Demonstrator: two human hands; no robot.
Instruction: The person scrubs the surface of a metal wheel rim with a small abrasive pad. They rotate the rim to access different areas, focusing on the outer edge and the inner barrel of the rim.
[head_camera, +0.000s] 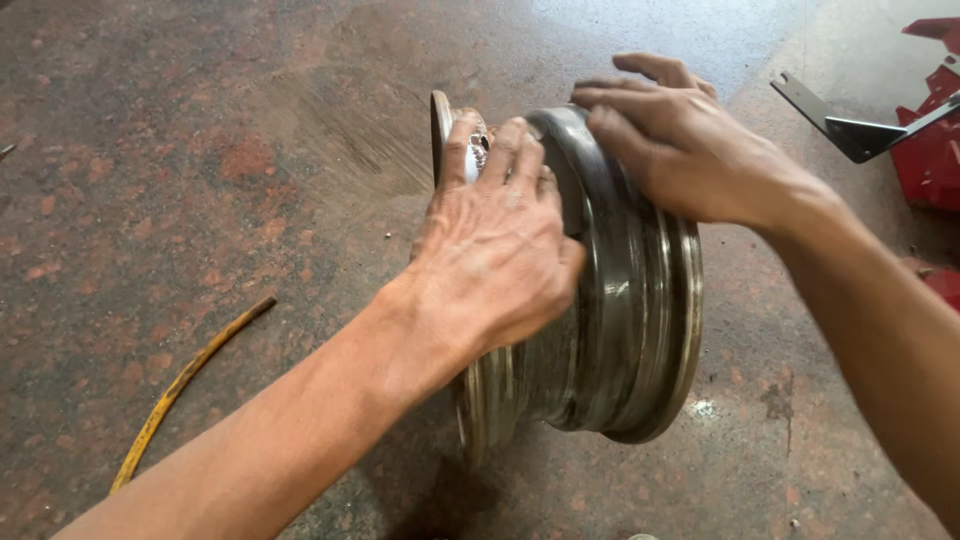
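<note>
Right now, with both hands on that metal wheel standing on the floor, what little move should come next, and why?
Probably keep it steady and roll it slightly. The wheel stands on its edge on the floor, so it could tip. The left hand presses its near side and the right hand rests on top, neither gripping it tightly.

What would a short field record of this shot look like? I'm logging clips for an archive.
Object: bare metal wheel rim, upright on its edge
Left hand: palm on rim's top, fingers over the near flange
Right hand: flat on rim's upper barrel
Floor: mottled reddish stone
Nearby: yellow strip at left; red machine part at right
</note>
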